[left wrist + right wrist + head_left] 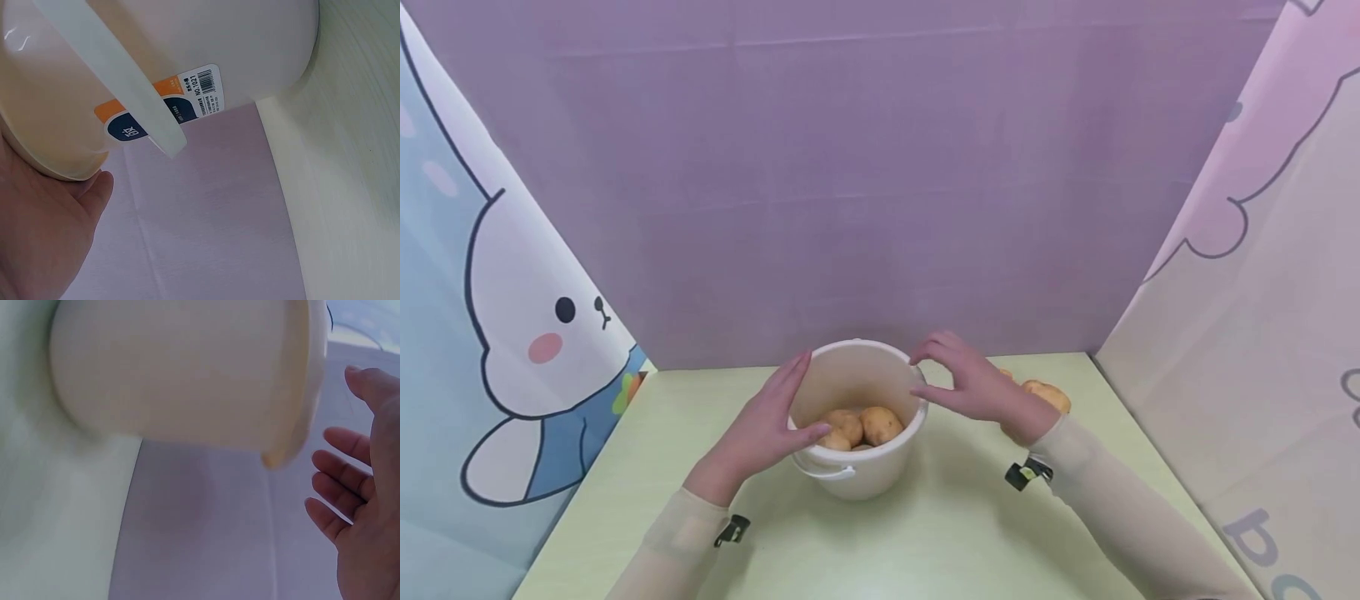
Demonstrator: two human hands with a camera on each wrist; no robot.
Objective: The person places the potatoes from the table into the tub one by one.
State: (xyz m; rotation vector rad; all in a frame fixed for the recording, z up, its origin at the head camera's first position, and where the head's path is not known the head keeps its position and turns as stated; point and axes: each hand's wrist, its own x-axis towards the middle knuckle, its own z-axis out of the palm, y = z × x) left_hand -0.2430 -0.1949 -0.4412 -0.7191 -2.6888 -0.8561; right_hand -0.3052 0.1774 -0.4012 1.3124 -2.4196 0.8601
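Observation:
A white plastic bucket (868, 475) stands upright on the table, with several potatoes (882, 425) lying inside it. My left hand (767, 425) holds the bucket's left rim, the thumb reaching over the front edge and the fingers along the side. At the right rim is my right hand (966, 379), its fingers relaxed and spread from the thumb. The right wrist view shows that hand (369, 487) holding nothing, with a gap between its fingers and the rim. The bucket's white handle (831, 475) hangs down at the front left.
More potatoes (1047, 396) lie on the pale green table (955, 533) behind my right wrist, partly hidden by it. A purple backdrop (880, 183) rises behind the table. Printed cloth panels (542, 333) flank both sides. A label (200, 90) sticks to the bucket's wall.

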